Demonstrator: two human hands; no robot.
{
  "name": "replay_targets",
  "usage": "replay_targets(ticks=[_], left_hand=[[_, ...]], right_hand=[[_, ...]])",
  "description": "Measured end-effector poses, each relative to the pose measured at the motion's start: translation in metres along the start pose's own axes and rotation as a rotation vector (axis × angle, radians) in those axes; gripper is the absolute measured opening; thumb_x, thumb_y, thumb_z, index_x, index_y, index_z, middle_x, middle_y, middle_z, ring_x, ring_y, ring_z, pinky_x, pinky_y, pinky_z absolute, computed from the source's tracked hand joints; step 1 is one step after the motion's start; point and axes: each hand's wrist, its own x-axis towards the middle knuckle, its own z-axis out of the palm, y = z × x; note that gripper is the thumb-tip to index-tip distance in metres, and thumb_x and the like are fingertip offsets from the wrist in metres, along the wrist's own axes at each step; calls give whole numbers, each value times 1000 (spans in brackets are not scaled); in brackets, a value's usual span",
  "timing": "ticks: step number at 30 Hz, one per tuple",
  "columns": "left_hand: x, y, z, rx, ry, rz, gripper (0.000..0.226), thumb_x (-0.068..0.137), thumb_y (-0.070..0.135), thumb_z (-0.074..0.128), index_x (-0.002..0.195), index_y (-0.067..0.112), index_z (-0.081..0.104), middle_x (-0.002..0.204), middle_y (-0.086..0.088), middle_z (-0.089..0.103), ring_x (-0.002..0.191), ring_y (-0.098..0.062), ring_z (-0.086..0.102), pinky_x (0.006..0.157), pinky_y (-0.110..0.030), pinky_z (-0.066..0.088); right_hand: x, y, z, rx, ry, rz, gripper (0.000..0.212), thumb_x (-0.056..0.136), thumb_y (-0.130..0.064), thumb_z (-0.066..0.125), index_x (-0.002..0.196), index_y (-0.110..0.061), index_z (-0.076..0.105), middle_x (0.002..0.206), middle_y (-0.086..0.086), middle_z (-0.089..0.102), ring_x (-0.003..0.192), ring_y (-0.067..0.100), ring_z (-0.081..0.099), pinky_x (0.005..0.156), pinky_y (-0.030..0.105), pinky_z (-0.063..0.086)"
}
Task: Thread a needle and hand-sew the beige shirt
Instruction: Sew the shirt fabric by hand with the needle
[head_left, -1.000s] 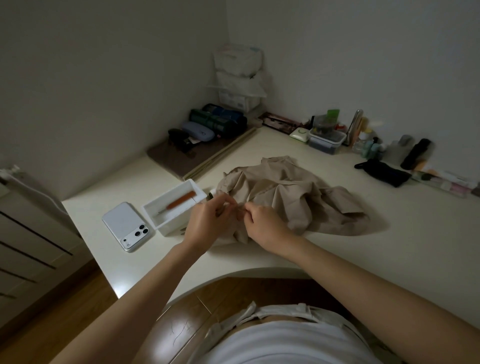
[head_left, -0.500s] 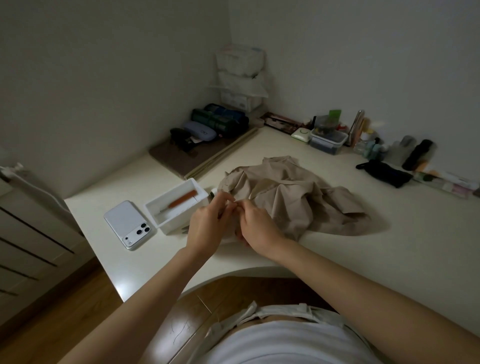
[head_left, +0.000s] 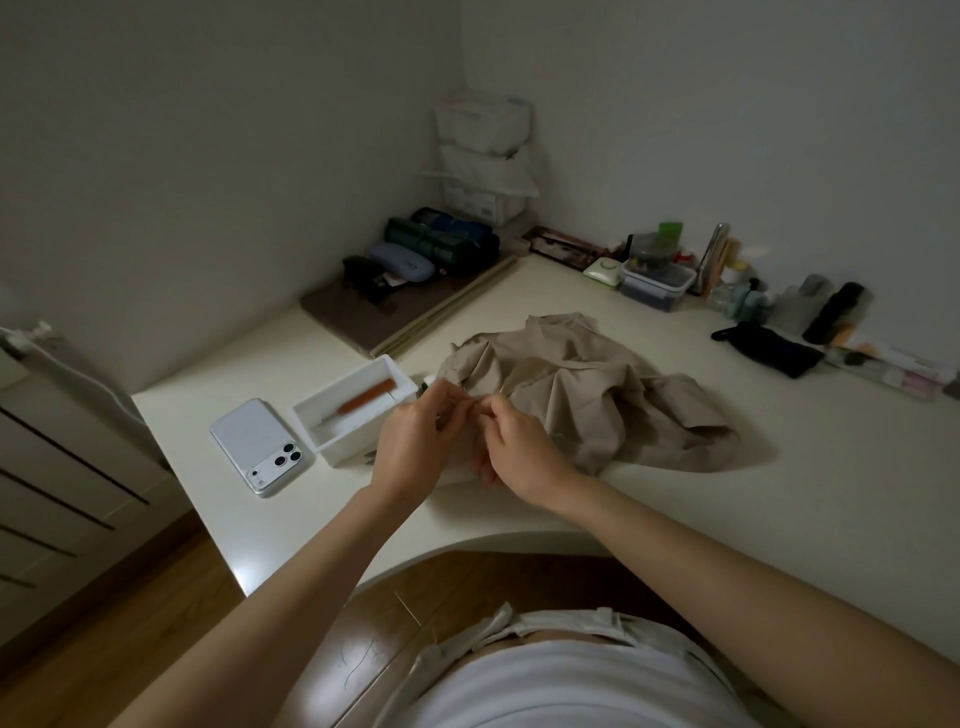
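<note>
The desk (head_left: 779, 493) carries the beige shirt (head_left: 597, 395), which lies crumpled in a heap and has not shifted over the last second. Everything else is placed from it. A white box (head_left: 345, 447) stands just left of the shirt, with an orange-handled tool (head_left: 363, 397) lying inside. A white phone (head_left: 260, 447) lies face down further left, beyond the box. Neither has moved.

What has changed is at the shirt's near-left edge. The left hand (head_left: 415, 447) and the right hand (head_left: 519, 447) have closed the small gap between them. A second ago their fingertips stood a little apart; now they almost meet just above that edge. The right hand has moved leftward to the left hand, which has stayed close to the box side of the shirt.

Both hands have thumb and forefinger drawn tightly together as if pinching, with the remaining fingers curled under. Whatever they pinch is too fine to make out, so it cannot be told whether each holds anything. No needle or thread can be made out.

Judging by the posture, this is probably the threading step, a thread end being brought to a needle eye. No stitching of the shirt appears to have begun, so most of the task is left.
</note>
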Motion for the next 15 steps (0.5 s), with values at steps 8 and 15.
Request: replay_targets(ticks=[8,15], left_hand=[[2,4,-1,-42,54,-16,5,94,17,57,91,15,61,81,10,60,69,-2,55,62,-10,43],[0,4,2,-51,17,87,6,91,14,61,93,16,66,83,10,60,72,-1,55,62,-12,44]], right_hand=[[-5,-1,-9,63,-8,-22,14,101,-19,40,102,-15,53,84,4,66,70,10,66,62,22,56],[4,-7,-10,206,99,17,8,100,-20,45,92,-18,47,79,5,64,56,7,63,49,17,49]])
